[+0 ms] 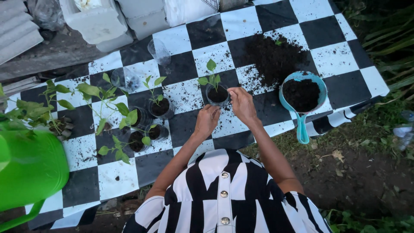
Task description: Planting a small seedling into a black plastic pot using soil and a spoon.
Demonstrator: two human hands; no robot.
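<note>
Both hands at a seedling cup, frame centre.
Right hand pinches the cup rim; left hand curled just beside it on the table; scoop of soil at right.

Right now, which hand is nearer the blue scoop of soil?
Right. The right hand rests at the rim of the clear seedling cup, on the side toward the blue scoop. The left hand sits below the cup, farther from the scoop.

Both hands touching seedling cup; soil scoop near.
</note>
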